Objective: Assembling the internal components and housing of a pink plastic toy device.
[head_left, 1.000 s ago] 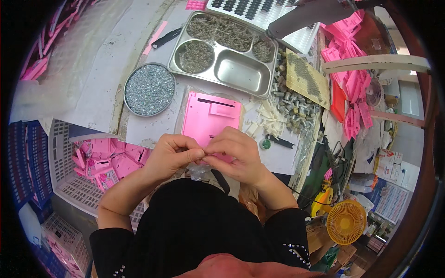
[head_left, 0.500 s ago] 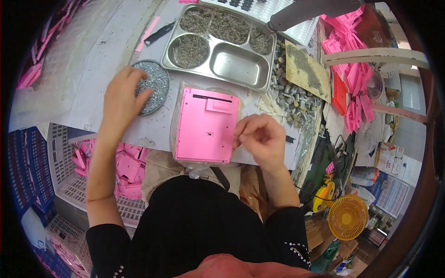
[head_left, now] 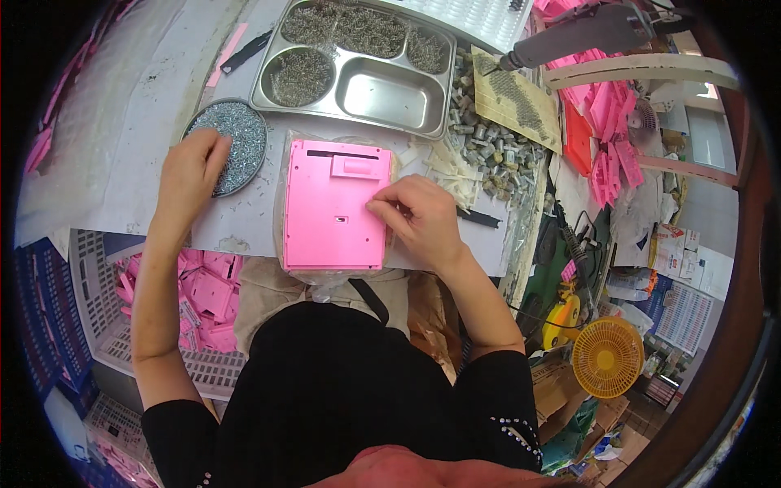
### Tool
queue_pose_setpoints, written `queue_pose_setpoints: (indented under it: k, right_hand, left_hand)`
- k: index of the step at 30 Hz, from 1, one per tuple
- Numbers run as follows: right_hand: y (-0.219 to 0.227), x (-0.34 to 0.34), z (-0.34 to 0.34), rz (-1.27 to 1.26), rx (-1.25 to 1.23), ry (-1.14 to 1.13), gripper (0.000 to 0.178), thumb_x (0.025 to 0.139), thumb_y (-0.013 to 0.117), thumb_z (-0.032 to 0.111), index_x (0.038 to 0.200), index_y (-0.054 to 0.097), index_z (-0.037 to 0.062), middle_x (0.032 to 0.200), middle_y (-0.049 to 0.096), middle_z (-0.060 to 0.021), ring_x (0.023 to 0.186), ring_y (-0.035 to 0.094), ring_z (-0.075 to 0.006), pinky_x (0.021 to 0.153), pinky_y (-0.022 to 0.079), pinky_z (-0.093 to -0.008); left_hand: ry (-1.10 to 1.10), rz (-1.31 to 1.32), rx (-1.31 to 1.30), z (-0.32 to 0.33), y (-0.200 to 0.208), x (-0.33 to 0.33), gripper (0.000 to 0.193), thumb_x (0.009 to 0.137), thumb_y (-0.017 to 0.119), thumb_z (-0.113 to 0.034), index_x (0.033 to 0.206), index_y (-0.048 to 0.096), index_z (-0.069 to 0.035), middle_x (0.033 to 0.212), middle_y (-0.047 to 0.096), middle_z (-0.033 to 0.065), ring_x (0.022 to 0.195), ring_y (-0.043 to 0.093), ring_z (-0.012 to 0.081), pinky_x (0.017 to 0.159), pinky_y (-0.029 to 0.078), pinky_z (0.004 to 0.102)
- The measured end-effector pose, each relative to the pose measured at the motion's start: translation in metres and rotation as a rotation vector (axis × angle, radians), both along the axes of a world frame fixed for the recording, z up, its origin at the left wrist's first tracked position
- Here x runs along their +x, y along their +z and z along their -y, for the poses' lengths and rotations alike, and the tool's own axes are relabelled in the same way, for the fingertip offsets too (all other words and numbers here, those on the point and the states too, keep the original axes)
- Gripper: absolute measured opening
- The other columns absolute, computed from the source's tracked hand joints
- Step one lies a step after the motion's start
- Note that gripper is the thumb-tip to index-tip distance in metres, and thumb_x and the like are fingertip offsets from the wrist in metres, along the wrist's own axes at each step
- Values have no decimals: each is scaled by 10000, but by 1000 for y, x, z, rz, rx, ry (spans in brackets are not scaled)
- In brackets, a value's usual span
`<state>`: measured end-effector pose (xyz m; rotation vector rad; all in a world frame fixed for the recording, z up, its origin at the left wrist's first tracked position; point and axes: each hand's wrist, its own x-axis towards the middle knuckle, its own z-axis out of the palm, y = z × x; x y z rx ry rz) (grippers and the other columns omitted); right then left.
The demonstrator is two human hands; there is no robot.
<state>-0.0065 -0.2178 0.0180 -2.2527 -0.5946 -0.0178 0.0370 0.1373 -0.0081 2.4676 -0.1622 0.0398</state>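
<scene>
A flat pink plastic panel (head_left: 333,224) lies before me on a plastic-wrapped pad, with a slot near its far edge and a raised block below it. The fingertips of my right hand (head_left: 419,220) are pinched together over the panel's right side; whatever they hold is too small to make out. To the left stands a round dish (head_left: 244,150) full of small silvery screws. My left hand (head_left: 191,175) is closed at its left rim, and its curled fingers hide anything in them.
A steel compartment tray (head_left: 264,98) beyond the panel holds small metal parts. Metal pieces (head_left: 492,159) and a tan card (head_left: 512,102) lie right of it. A grey powered screwdriver (head_left: 582,37) hangs at upper right. Below the table's left edge, a crate (head_left: 102,301) holds pink parts.
My left hand has closed its fingers at the dish. My right hand has moved from beside the panel's edge onto its right side. The whole view has shifted a little.
</scene>
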Motion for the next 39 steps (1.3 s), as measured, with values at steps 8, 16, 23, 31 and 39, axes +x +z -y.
queue_pose_setpoints:
  k: [8,16,23,31,39]
  right_hand:
    - [-23,3,8,324,15,105,187,771,864,116,932,788,60,770,678,-56,655,596,-215,566,462,-332]
    - [-5,28,41,347,100,-130,333,778,841,79,1102,770,50,822,690,-66,706,617,-211,666,505,-335]
    - [50,171,29,266,531,-243,937,921,745,256,1660,189,104,1632,310,-169,1452,382,-336,1155,389,-458]
    - [111,178,-44,-172,606,-34,365,915,701,84,1248,600,-25,875,706,-70,741,669,-168,651,509,-299]
    - [37,76,-22,-43,942,-59,321,909,676,-26,1211,567,-12,796,665,-95,643,637,-174,613,521,-327]
  left_hand:
    - [-401,12,-355,66,49,-56,89,862,763,-114,877,693,-62,852,659,74,754,616,238,669,448,369]
    - [-701,325,2,139,26,-61,111,809,739,-153,836,652,-89,843,584,56,833,598,249,785,453,398]
    - [-890,361,288,150,23,-55,112,789,609,-177,855,618,-87,894,559,76,874,563,244,834,431,375]
    - [-863,344,432,155,29,-61,111,803,602,-196,837,597,-90,873,538,78,851,546,240,820,418,372]
    - [-855,381,383,154,30,-64,141,815,599,-202,868,615,-73,872,533,82,838,534,240,779,403,372]
